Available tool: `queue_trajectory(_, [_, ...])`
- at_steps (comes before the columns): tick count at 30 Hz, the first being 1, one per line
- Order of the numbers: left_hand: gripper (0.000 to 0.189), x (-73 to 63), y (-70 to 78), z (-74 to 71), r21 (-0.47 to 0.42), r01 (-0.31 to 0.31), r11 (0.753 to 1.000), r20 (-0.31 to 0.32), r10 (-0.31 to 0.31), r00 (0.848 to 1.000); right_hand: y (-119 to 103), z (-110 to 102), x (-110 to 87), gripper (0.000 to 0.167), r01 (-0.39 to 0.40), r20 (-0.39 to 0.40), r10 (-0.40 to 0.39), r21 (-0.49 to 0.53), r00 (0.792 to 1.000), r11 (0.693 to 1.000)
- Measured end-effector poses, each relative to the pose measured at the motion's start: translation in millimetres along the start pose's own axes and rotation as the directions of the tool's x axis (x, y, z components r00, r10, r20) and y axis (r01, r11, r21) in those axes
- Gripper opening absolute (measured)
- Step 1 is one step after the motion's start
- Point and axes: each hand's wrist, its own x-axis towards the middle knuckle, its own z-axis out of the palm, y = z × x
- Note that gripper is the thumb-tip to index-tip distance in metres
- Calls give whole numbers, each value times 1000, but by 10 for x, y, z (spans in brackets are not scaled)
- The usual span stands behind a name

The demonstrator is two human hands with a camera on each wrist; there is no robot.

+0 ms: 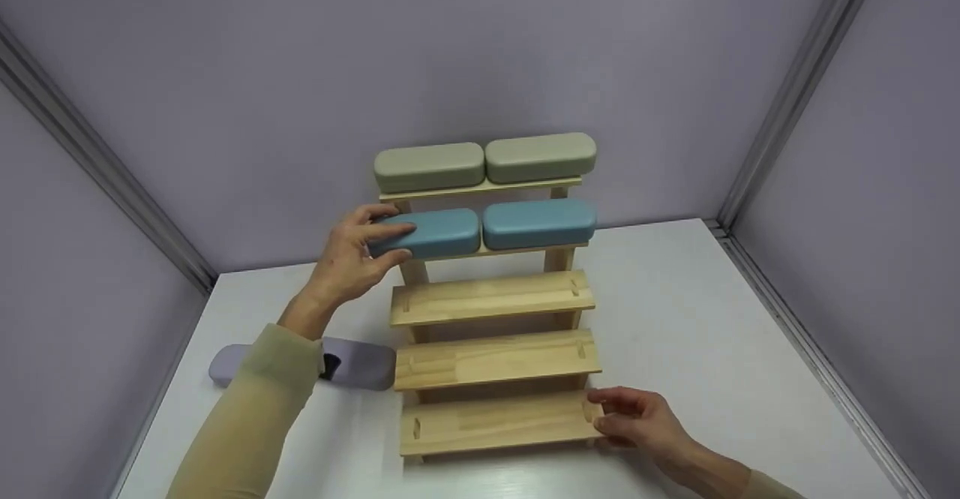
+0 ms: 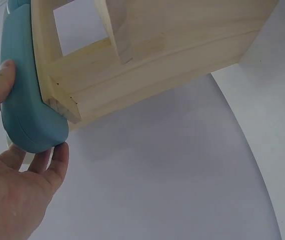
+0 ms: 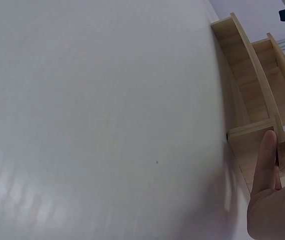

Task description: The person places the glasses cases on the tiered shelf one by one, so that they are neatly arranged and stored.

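I judged light pressure best, my left hand gripping the blue case, my right hand pinching the rack to its left.

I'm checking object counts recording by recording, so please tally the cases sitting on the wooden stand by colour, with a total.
Light green cases: 2
Blue cases: 2
Total on the wooden stand: 4
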Motion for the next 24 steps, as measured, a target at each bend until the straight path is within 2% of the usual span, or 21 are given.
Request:
queue_trajectory(9, [41,21,17,23,-7,17,1000,9,-17,1000,11,-3,6,54,1,-5,-1,-20,1000,1000])
queue_trajectory(16, [43,18,10,38,11,3,1000,6,-3,1000,10,-4,1,54,0,-8,0,-12,1000,1000])
queue_trajectory(24, [61,-28,9,26,4,9,1000,-18,-9,1000,8,7,-12,55,19,1,-19,16,1000,1000])
